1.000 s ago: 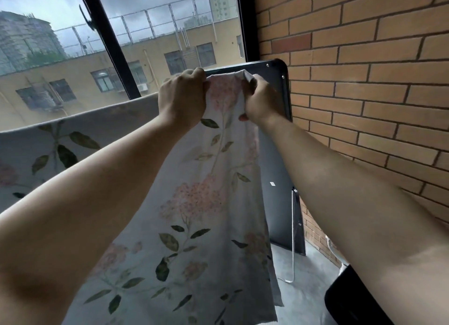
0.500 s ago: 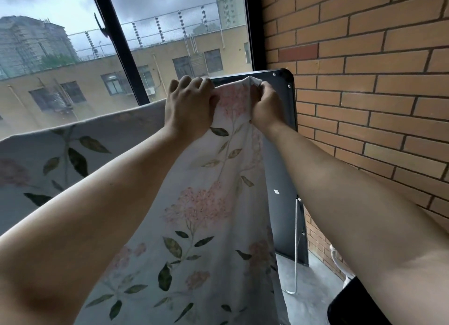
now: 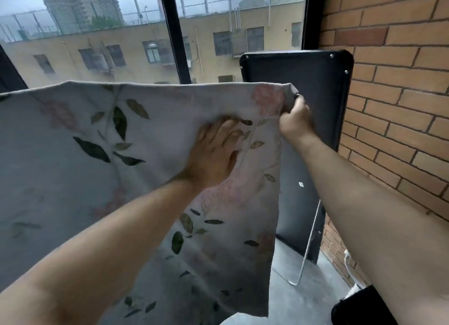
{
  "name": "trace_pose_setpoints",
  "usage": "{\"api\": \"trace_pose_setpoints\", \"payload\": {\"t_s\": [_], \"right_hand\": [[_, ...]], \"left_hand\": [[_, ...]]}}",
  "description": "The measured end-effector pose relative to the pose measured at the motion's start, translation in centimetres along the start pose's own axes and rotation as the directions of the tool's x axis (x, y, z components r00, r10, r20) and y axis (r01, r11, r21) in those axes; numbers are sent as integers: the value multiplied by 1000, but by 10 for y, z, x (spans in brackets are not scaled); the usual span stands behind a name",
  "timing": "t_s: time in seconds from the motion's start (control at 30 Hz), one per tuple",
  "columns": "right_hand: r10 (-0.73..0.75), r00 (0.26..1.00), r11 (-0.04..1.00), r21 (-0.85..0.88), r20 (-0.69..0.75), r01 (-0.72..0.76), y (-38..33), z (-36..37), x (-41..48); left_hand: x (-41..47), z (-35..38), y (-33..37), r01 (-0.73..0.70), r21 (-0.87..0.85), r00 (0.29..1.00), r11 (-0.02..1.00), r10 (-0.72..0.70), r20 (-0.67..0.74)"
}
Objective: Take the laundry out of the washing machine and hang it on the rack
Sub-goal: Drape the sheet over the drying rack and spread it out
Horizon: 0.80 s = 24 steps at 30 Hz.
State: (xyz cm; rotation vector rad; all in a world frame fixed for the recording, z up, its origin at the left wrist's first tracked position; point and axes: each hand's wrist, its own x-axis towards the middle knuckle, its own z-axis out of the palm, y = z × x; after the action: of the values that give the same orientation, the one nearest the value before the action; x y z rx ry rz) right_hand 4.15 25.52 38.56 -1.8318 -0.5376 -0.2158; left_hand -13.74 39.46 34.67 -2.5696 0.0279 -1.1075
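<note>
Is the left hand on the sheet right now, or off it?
Touching. The head view shows the left hand lying flat against the sheet, fingers spread on the cloth, with no gap visible between them.

- The left forearm (image 3: 109,251) is showing as bare skin from the wrist down to the lower edge of the view.
- The right forearm (image 3: 364,215) is showing bare in the same way.
- The left hand (image 3: 213,154) is appearing bare and slightly blurred.
- The right hand (image 3: 294,120) is appearing bare too.
</note>
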Motion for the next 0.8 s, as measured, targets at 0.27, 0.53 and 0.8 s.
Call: {"api": "trace_pose_setpoints", "payload": {"t_s": [0.27, 0.53, 0.8], "right_hand": [[-199, 978, 973, -104, 65, 205, 16, 91, -140], [-413, 717, 868, 5, 561, 496, -20, 204, -307], [-41, 449, 964, -82, 893, 251, -52, 326, -514]], "left_hand": [[-252, -5, -22, 677, -98, 672, 730, -557, 488], [-423, -106, -65, 999, 13, -33, -30, -889, 456], [-613, -225, -74, 685, -135, -553, -716, -631, 543]]}}
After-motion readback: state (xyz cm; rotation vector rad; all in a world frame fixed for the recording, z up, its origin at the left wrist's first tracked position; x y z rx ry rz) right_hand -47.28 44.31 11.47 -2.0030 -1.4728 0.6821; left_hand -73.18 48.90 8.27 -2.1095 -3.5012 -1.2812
